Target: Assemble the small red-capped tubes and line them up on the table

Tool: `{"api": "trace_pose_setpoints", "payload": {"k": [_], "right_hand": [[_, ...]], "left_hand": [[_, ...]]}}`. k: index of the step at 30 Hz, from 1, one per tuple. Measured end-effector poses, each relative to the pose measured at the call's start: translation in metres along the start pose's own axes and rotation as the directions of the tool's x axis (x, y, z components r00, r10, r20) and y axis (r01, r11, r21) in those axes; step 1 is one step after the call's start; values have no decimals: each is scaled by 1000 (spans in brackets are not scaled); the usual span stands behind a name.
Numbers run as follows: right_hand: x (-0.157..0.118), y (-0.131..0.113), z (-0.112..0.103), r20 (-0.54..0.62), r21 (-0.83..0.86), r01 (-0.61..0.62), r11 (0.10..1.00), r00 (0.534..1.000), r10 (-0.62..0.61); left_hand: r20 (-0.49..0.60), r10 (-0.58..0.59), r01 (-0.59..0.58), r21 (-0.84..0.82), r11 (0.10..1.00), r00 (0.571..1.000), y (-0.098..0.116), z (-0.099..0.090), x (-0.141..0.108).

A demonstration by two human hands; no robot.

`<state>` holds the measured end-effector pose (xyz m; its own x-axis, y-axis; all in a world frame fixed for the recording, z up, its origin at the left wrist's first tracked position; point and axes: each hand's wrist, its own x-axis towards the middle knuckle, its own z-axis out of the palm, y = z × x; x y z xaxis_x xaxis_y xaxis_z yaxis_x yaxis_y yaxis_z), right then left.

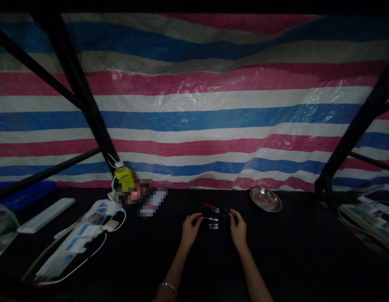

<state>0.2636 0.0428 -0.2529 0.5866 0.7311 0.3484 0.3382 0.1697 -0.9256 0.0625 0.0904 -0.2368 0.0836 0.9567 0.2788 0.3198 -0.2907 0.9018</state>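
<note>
1. Thin pen-like rod [210, 218] lies mid-counter between both hands, small silver pieces [213, 226] just below it, a red-tipped pen [209, 206] behind.
2. Left hand [190, 230] – fingertips pinched narrow on the rod's end, steadying it.
3. Right hand [237, 228] – grip closed on a small dark part [226, 212]; exactly what, cannot tell.
4. Steel dish [265, 199] right, yellow bottle [124, 178] left on the black counter [291, 251].

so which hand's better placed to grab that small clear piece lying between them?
Probably left. The small clear piece lies on the dark table between both hands, slightly nearer the left hand. The right hand already pinches a dark part; whether the left is free is unclear.
</note>
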Motion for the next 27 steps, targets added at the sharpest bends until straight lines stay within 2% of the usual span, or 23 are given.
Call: {"api": "trace_pose_setpoints", "payload": {"k": [3, 10, 18, 27], "right_hand": [[-1, 2, 0, 17, -26, -1, 1000, 1000, 2], [-1, -3, -3, 118, -177, 139, 974, 986, -119], [-2, -2, -4, 140, -309, 169, 936, 981, -131], [-3, -5, -5, 151, -414, 175, 894, 981, -122]], "left_hand": [[-13, 15, -15, 27, 1000, 1000, -2, 1, 0], [5, 49, -49, 112, 992, 999, 2, 0, -1], [45, 122, -129, 184, 975, 991, 4, -1, -1], [76, 112, -127, 227, 966, 991, 7, -2, -2]]}}
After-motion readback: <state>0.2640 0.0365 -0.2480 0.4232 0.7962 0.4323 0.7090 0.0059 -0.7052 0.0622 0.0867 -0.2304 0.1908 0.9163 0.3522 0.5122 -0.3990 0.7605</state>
